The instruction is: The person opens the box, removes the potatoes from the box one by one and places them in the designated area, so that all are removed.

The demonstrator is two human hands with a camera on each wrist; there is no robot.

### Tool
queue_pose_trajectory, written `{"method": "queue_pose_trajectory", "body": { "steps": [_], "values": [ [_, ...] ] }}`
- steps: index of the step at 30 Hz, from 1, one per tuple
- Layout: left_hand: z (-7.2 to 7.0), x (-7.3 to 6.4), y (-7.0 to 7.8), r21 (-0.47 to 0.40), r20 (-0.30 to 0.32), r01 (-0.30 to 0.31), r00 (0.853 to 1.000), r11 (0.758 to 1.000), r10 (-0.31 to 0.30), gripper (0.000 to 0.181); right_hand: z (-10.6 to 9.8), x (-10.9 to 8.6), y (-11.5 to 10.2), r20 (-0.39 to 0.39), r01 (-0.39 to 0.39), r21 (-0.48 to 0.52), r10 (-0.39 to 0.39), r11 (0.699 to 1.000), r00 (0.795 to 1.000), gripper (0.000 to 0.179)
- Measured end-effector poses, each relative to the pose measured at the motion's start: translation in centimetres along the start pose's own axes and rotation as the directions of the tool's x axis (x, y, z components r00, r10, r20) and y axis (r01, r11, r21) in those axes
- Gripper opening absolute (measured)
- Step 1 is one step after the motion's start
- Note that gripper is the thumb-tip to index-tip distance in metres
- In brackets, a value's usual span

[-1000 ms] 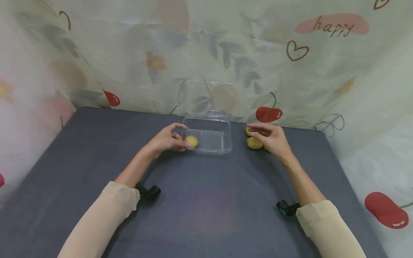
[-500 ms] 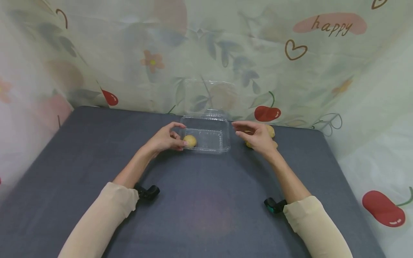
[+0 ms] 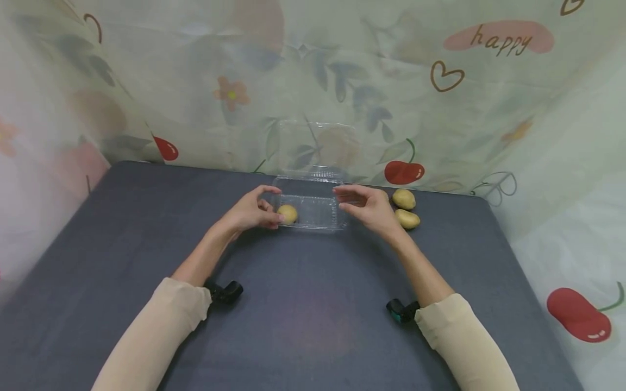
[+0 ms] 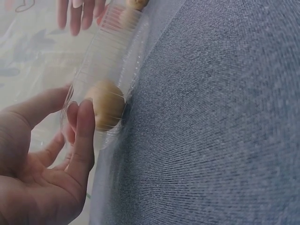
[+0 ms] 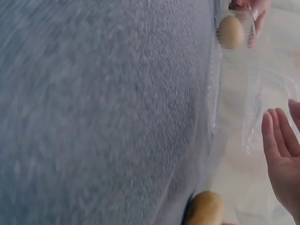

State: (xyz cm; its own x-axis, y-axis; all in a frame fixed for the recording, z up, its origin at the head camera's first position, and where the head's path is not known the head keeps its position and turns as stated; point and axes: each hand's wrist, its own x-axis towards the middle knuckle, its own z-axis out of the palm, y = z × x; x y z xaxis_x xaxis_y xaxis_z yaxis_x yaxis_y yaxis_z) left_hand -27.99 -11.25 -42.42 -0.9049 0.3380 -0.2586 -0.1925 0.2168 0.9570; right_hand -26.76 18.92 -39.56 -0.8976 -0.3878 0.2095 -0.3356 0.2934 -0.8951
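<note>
A clear plastic clamshell container (image 3: pixel 315 216) stands near the table's back edge, its lid raised against the curtain. My left hand (image 3: pixel 251 210) holds the container's left end, index finger at the upper rim and thumb against the near wall. Inside, at the left front corner, lies a yellow potato (image 3: pixel 289 213); the left wrist view shows this potato (image 4: pixel 108 105) through the wall, partly behind a finger. My right hand (image 3: pixel 369 209) is at the container's right end, fingers extended with nothing between them.
Two more potatoes lie to the right behind my right hand: a rounder potato (image 3: pixel 404 199) and a longer potato (image 3: pixel 407 219). A dark grey cloth covers the table (image 3: pixel 303 315). A patterned curtain (image 3: pixel 195 81) hangs directly behind and at both sides.
My right hand has moved left from above the potatoes to the container's right end, uncovering the two potatoes. My left hand has stayed at the left end.
</note>
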Motion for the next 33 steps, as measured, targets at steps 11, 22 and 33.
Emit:
{"method": "queue_pose_trajectory", "body": {
  "steps": [11,22,33],
  "values": [
    [-0.1,0.1,0.0,0.009,0.005,-0.013,1.000,1.000,0.013,0.074,1.5,1.6,1.7,0.064,0.003,-0.006,-0.003,1.000,0.998,0.036],
    [0.1,0.1,-0.2,-0.013,-0.011,0.000,1.000,1.000,0.000,0.075,3.4,2.7,1.6,0.113,-0.032,-0.011,0.033,0.999,0.993,0.040],
    [0.2,0.4,-0.5,-0.016,-0.007,-0.006,1.000,1.000,0.006,0.075,4.3,4.1,1.6,0.199,-0.038,-0.020,0.042,0.999,0.979,0.042]
  ]
}}
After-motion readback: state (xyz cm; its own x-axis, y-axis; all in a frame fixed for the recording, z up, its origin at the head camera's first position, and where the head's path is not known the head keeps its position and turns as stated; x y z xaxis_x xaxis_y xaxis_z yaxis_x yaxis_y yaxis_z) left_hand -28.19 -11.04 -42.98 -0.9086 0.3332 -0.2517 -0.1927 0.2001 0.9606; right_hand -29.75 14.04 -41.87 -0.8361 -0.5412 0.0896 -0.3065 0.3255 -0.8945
